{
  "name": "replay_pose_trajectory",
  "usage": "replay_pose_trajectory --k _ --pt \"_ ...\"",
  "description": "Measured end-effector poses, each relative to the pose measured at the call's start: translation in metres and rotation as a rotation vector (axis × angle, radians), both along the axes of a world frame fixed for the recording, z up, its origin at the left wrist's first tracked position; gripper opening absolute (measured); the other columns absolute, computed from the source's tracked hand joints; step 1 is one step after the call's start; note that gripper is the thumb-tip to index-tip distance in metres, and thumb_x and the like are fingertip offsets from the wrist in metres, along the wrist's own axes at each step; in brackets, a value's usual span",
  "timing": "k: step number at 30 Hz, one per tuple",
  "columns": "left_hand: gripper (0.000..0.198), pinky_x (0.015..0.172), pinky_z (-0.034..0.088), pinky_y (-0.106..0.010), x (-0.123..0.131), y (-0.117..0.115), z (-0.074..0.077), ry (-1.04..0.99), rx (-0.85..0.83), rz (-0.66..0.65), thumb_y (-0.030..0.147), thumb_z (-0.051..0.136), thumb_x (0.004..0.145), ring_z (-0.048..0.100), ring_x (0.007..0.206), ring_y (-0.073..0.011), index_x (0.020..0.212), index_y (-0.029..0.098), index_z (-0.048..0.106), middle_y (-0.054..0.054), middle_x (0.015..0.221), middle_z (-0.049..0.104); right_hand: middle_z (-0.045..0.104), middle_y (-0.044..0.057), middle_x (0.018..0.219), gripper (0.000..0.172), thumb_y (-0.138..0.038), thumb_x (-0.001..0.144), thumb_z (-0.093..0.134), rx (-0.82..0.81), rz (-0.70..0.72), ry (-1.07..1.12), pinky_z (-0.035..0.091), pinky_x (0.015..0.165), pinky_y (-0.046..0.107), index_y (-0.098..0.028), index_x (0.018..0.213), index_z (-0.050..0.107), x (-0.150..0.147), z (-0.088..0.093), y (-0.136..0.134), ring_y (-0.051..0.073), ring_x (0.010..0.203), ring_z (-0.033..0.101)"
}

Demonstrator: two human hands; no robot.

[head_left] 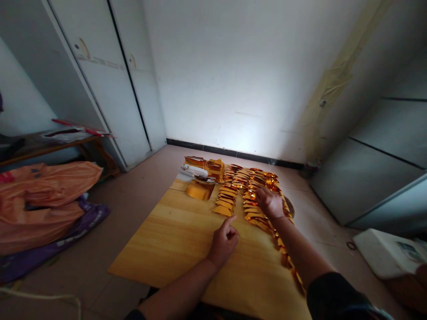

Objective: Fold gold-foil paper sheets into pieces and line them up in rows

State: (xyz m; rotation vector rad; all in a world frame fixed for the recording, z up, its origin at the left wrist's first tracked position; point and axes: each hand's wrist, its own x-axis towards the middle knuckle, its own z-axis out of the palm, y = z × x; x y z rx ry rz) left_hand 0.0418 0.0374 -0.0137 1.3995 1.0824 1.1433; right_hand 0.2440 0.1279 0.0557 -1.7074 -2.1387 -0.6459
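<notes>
Folded gold foil papers (pixel 248 180) stand in several rows on the far right part of a wooden board (pixel 167 240). My right hand (pixel 271 203) is over these rows, its fingers curled down among the foil. Its fingertips are partly hidden, and whatever they pinch cannot be made out. A shorter row of folded foil papers (pixel 224 202) lies just beyond my left hand (pixel 224 242). That hand is held above the board with its index finger stretched out and the other fingers bent, holding nothing visible. A flat gold foil sheet (pixel 199 190) lies further left.
A white roll-like item (pixel 195 171) and stacked gold foil (pixel 215 168) lie at the board's far left corner. More foil runs along the right edge. Orange bags (pixel 50 186) sit on the floor at left, and a white box (pixel 388 253) at right. Cabinets and a wall surround.
</notes>
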Motion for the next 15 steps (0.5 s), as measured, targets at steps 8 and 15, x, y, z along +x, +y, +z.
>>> replay_pose_trajectory --k 8,15 --pt "0.020 0.075 0.049 -0.026 -0.084 0.060 0.025 0.297 0.304 0.329 0.023 0.056 0.078 0.064 0.084 -0.0176 0.091 0.018 0.071 -0.005 0.089 0.071 0.057 0.000 0.066 0.024 -0.015 0.090 0.044 -0.060 0.456 0.008 0.022 0.057 0.027 -0.019 0.070 0.057 -0.079 -0.032 -0.065 0.011 0.057 0.045" --pt "0.024 0.087 0.046 -0.032 -0.145 0.125 0.042 0.979 0.300 0.406 0.014 0.052 0.076 0.061 0.096 -0.0220 0.090 0.018 0.072 -0.007 0.096 0.071 0.056 0.000 0.066 0.024 -0.015 0.091 0.042 -0.106 0.616 0.019 0.023 0.056 0.028 -0.018 0.070 0.052 -0.094 -0.070 -0.086 0.011 0.055 0.043"
